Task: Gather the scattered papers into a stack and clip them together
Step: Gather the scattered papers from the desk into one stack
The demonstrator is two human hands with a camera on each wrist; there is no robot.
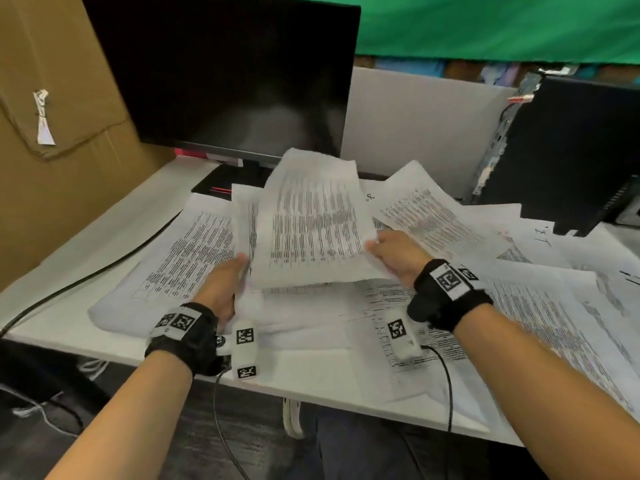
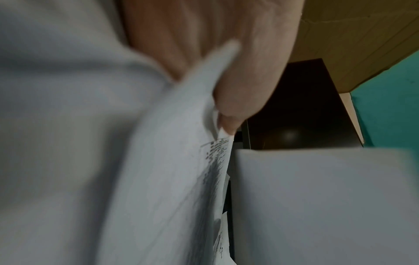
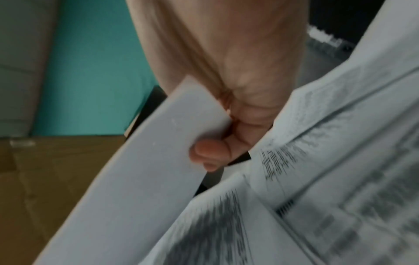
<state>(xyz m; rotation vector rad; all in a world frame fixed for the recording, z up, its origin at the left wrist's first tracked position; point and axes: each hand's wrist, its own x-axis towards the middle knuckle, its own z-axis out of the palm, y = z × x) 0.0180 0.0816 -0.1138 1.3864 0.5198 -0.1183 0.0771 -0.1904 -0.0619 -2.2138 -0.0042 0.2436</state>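
Two hands work over one desk [image 1: 104, 244] strewn with printed sheets. The overlapping papers [image 1: 540, 306] are too many and too layered to count exactly; at least eight separate sheets show, spread from the left edge of the desk across to the right.

The left hand [image 1: 227, 282] and the right hand [image 1: 394, 252] together hold a raised sheet [image 1: 311, 223] above the middle of the pile. The left wrist view shows the left thumb [image 2: 238, 100] lying on a paper edge, the grip pinching it. In the right wrist view the right hand's fingers [image 3: 208, 154] curl round a white corner with the thumb above, a pinching grip as well.

The raised sheet is white, densely printed with dark rows of text or table lines, and bends upward at its far end. The sheets below carry similar tabular print; a few at the far right bear handwritten marks.

The desk is white. One dark monitor [image 1: 221, 74] stands behind the papers, one cardboard box [image 1: 59, 109] rises at the left, one black computer tower [image 1: 571, 150] stands at the right, and a green backdrop [image 1: 502, 26] hangs behind. A black cable [image 1: 86, 275] runs over the left desk edge.
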